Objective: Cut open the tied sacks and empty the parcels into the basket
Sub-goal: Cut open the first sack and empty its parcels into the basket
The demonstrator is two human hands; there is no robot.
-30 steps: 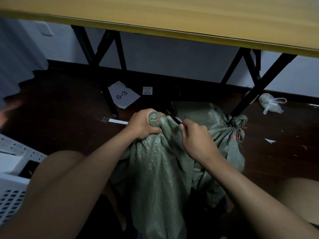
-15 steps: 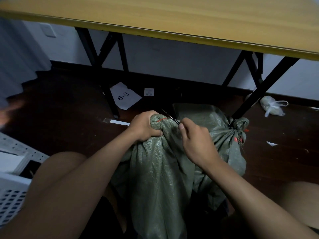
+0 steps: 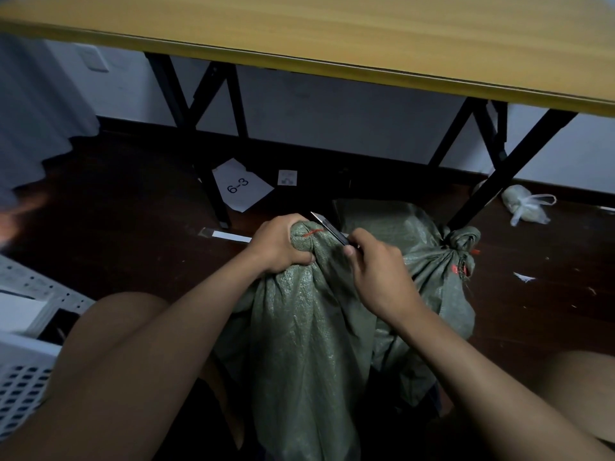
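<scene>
1. I see the near sack (image 3: pixel 299 344) standing between my knees, its neck gripped by the left hand (image 3: pixel 279 246).
2. The right hand (image 3: pixel 379 274) holds the knife (image 3: pixel 327 227) just right of that neck.
3. The second sack (image 3: pixel 439 261) stands behind and to the right, against a table leg (image 3: pixel 499 174).
4. The basket (image 3: pixel 23 344) sits at my far left.
5. A numbered paper (image 3: pixel 241 186) lies beyond, under the table (image 3: pixel 332 38).

Above me runs a yellow worktop (image 3: pixel 332 34) on black folding legs (image 3: pixel 186 104). On the dark floor (image 3: pixel 116 211) under it I see a white sheet (image 3: pixel 241 186) marked "6-3", a small square label (image 3: pixel 287 177) just beside it, and a white strip (image 3: pixel 231 236) nearer. A knotted plastic bag (image 3: pixel 522 207) lies far right; a grey curtain (image 3: pixel 36 111) hangs left.
</scene>
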